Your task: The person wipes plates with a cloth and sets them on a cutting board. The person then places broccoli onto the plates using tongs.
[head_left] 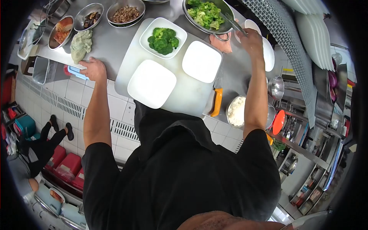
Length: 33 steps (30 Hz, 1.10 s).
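My right hand [252, 41] is closed around metal tongs [234, 24], whose tips reach into a metal bowl of cut broccoli [206, 14]. Below lies a white cutting board [122, 76] with several square white plates. One plate [180, 35] bears a mound of broccoli [163, 41]; the other two, a right plate [202, 61] and a front plate [151, 83], are bare. At the counter's front edge, my left hand [95, 69] rests with fingers stretched out and holds nothing. A crumpled pale cloth [81, 46] lies just beyond it.
Bowls of chopped brown food [126, 13], dark pieces [92, 19] and orange-red food [61, 35] line the back left. An orange-handled knife [217, 102] lies right of the board, near a bowl of white rice-like food [237, 112]. Another person [42, 143] is at lower left.
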{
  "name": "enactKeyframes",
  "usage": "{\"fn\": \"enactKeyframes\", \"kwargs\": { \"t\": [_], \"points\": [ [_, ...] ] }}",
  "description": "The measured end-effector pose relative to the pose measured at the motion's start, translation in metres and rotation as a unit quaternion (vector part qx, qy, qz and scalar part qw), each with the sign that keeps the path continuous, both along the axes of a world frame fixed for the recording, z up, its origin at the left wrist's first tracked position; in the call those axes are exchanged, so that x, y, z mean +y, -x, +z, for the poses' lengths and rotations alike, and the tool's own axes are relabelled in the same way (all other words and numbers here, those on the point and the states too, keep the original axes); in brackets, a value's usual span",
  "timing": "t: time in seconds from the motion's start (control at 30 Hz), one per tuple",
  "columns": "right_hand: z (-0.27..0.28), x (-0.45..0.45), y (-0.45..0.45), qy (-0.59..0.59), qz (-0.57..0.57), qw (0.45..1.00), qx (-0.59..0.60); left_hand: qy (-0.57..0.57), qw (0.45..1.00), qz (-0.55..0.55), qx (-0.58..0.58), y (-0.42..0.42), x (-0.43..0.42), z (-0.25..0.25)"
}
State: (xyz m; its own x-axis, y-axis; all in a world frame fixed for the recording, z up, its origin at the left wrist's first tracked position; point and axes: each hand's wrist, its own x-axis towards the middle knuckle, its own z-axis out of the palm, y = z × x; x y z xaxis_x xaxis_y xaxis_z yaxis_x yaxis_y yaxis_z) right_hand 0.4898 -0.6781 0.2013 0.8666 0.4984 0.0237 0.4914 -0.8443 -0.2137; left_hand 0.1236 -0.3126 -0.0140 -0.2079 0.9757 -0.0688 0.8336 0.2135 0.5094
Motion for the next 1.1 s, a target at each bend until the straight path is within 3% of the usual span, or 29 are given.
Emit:
{"fn": "enactKeyframes", "kwargs": {
  "t": [0.17,0.27,0.3,0.37,0.47,0.6,0.7,0.8,0.9,1.0,1.1],
  "points": [
    [-0.064,0.01,-0.036,-0.003,0.049,0.997,-0.051,0.002,1.0,-0.013,-0.002,0.001,-0.004,0.008],
    [-0.075,0.002,-0.049,-0.073,0.078,0.989,-0.098,-0.002,1.0,-0.017,-0.001,0.0,-0.003,0.004],
    [-0.061,0.005,-0.042,-0.16,0.029,0.985,0.054,-0.003,1.0,-0.016,0.001,0.001,-0.002,0.003],
    [-0.032,0.0,-0.025,-0.31,-0.08,0.88,0.352,0.001,1.0,-0.015,0.002,0.001,-0.001,0.004],
    [-0.043,0.008,-0.025,-0.291,-0.111,0.872,0.378,-0.003,1.0,-0.018,-0.001,0.001,-0.005,0.006],
    [-0.042,0.007,-0.018,-0.207,-0.12,0.936,0.259,-0.017,1.0,-0.017,0.008,0.001,-0.001,0.001],
    [-0.024,0.005,0.007,-0.088,-0.012,0.996,0.003,-0.017,1.0,-0.016,0.011,0.0,-0.004,0.002],
    [0.01,0.026,0.069,-0.053,0.03,0.998,0.015,-0.022,1.0,-0.011,0.012,-0.001,-0.003,0.003],
    [-0.025,0.036,0.062,0.101,0.058,0.988,-0.098,-0.021,1.0,-0.011,0.018,-0.001,-0.004,0.003],
    [-0.037,0.027,0.054,-0.004,0.076,0.993,-0.091,-0.026,0.999,-0.012,0.022,0.0,0.0,-0.001],
    [-0.016,0.006,0.035,-0.15,-0.019,0.986,0.068,-0.028,0.999,-0.016,0.004,0.002,-0.002,-0.001]
  ]
}}
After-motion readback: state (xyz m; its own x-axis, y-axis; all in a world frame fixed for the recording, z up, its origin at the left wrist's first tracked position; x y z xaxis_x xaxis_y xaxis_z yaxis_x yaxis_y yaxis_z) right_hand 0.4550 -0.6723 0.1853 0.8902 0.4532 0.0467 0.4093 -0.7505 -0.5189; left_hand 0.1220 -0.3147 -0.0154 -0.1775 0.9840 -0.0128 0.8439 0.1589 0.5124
